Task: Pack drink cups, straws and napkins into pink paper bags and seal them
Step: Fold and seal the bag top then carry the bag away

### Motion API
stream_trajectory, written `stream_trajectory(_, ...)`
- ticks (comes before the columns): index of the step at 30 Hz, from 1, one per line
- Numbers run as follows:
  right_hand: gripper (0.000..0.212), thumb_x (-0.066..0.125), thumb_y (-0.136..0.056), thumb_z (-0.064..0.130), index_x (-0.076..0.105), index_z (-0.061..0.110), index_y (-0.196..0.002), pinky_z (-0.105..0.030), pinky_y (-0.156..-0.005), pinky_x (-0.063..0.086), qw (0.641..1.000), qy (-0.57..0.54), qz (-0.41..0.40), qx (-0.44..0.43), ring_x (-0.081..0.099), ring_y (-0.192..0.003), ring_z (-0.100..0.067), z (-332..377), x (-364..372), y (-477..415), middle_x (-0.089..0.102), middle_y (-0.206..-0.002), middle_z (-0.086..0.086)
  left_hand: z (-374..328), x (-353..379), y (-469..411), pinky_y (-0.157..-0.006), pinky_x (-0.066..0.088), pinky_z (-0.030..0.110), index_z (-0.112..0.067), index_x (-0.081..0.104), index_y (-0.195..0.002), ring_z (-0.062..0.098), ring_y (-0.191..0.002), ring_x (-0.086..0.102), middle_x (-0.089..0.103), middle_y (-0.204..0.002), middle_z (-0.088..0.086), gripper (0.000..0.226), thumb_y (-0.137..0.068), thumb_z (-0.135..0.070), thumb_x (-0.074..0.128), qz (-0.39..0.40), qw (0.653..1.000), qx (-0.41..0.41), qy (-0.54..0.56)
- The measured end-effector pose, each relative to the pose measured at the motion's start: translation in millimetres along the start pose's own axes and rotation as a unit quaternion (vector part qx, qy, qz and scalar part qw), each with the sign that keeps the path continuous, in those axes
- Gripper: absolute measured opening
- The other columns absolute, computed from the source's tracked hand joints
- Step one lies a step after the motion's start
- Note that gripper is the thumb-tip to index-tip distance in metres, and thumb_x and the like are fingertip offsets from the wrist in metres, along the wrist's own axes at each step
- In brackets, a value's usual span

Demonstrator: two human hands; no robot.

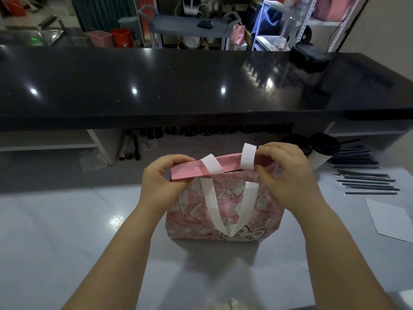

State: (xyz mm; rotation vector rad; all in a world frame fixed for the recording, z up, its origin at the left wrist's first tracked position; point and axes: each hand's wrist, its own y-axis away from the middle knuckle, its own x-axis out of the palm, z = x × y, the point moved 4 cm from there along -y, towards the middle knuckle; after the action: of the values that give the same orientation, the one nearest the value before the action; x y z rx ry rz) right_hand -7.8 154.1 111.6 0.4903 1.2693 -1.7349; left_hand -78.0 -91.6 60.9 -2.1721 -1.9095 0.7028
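A pink paper bag with a cartoon print and white handles stands upright on the pale worktop in front of me. Its top strip is folded over toward me. My left hand pinches the left end of that fold. My right hand pinches the right end, beside one raised white handle. Two white drink cups with black lids stand just behind the bag on the right. Several black wrapped straws lie in rows to the right. What the bag holds is hidden.
A high black counter runs across the far side of the worktop. A white paper sheet lies at the right edge. Pens and a roll lie under the counter at the left. Something pale, crumpled pokes in at the bottom edge.
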Motion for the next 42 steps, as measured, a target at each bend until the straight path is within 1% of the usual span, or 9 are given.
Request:
stream_trajectory(9, 0.026, 0.077, -0.079, 0.024, 0.069, 0.021, -0.103, -0.056, -0.102, 0.034, 0.997, 0.056, 0.043, 0.020, 0.052, -0.111, -0.028, 16, 9, -1, 0.064, -0.107, 0.003, -3, 5, 3, -0.073, 0.054, 0.020, -0.039, 0.067, -0.095, 0.005, -0.088, 0.065, 0.069, -0.092, -0.023, 0.045, -0.072, -0.004, 0.083, -0.024, 0.998, 0.043, -0.025)
stream_trajectory(14, 0.025, 0.040, -0.089, 0.055, 0.056, 0.062, -0.107, -0.048, -0.117, -0.004, 0.979, -0.074, 0.175, 0.071, 0.015, -0.139, -0.006, 17, 9, -1, 0.044, -0.123, 0.034, -3, 6, 4, -0.072, 0.053, 0.018, -0.041, 0.067, -0.093, 0.005, -0.086, 0.066, 0.069, -0.092, -0.021, 0.047, -0.073, -0.001, 0.081, -0.030, 0.999, 0.038, -0.020)
stream_trajectory(17, 0.034, 0.040, -0.091, 0.045, 0.050, 0.064, -0.116, -0.049, -0.115, 0.021, 0.951, -0.244, 0.151, 0.114, 0.033, -0.133, -0.006, 12, -3, -6, 0.053, -0.114, 0.038, -2, 5, 4, -0.070, 0.053, 0.017, -0.041, 0.067, -0.091, 0.004, -0.084, 0.065, 0.069, -0.089, -0.021, 0.048, -0.073, 0.001, 0.080, -0.035, 0.999, 0.028, -0.011)
stream_trajectory(20, 0.049, 0.040, -0.097, 0.029, 0.040, 0.059, -0.136, -0.039, -0.107, 0.035, 0.923, -0.350, 0.097, 0.128, 0.054, -0.115, -0.008, 5, -17, -11, 0.065, -0.110, 0.015, 0, 4, 5, -0.068, 0.054, 0.019, -0.041, 0.068, -0.090, 0.004, -0.082, 0.066, 0.070, -0.087, -0.019, 0.048, -0.073, 0.003, 0.080, -0.033, 0.999, 0.024, -0.004)
stream_trajectory(27, 0.023, 0.076, -0.080, 0.010, 0.069, 0.029, -0.092, -0.020, -0.091, 0.045, 0.992, -0.101, 0.069, 0.043, 0.056, -0.097, 0.000, 3, -16, -18, 0.063, -0.093, 0.019, -1, 3, 2, -0.071, 0.052, 0.017, -0.042, 0.067, -0.091, 0.004, -0.085, 0.064, 0.069, -0.092, -0.020, 0.049, -0.073, 0.002, 0.080, -0.024, 0.999, 0.034, -0.026)
stream_trajectory(30, 0.032, 0.079, -0.075, 0.026, 0.066, 0.026, -0.104, -0.045, -0.100, 0.040, 0.990, 0.010, 0.140, 0.007, 0.049, -0.110, -0.015, 10, -9, -30, 0.059, -0.105, 0.015, -2, 3, 1, -0.071, 0.051, 0.015, -0.042, 0.067, -0.091, 0.004, -0.086, 0.064, 0.069, -0.092, -0.021, 0.049, -0.073, 0.002, 0.081, -0.017, 0.999, 0.031, -0.031)
stream_trajectory(34, 0.059, 0.066, -0.076, 0.050, 0.042, 0.029, -0.126, -0.045, -0.103, 0.032, 0.956, 0.158, 0.246, 0.032, 0.041, -0.113, -0.022, 7, 4, -40, 0.048, -0.114, 0.008, -1, 3, 1, -0.070, 0.052, 0.016, -0.043, 0.067, -0.090, 0.004, -0.086, 0.064, 0.068, -0.092, -0.022, 0.052, -0.072, 0.005, 0.080, -0.012, 0.999, 0.031, -0.033)
stream_trajectory(39, 0.041, 0.058, -0.080, 0.015, 0.041, 0.022, -0.116, -0.034, -0.085, 0.035, 0.943, 0.243, 0.220, -0.054, 0.040, -0.094, -0.021, 19, 19, -45, 0.046, -0.102, 0.002, -3, 4, 1, -0.070, 0.052, 0.016, -0.041, 0.067, -0.090, 0.005, -0.085, 0.064, 0.069, -0.093, -0.019, 0.054, -0.070, 0.008, 0.080, 0.002, 0.998, 0.052, -0.039)
stream_trajectory(42, 0.032, 0.058, -0.081, 0.011, 0.044, 0.021, -0.108, -0.033, -0.080, 0.036, 0.948, 0.239, 0.186, -0.093, 0.038, -0.086, -0.020, 23, 15, -48, 0.047, -0.095, 0.003, -3, 2, 0, -0.070, 0.052, 0.015, -0.042, 0.067, -0.090, 0.003, -0.085, 0.064, 0.068, -0.091, -0.024, 0.051, -0.073, 0.005, 0.079, -0.001, 0.998, 0.046, -0.037)
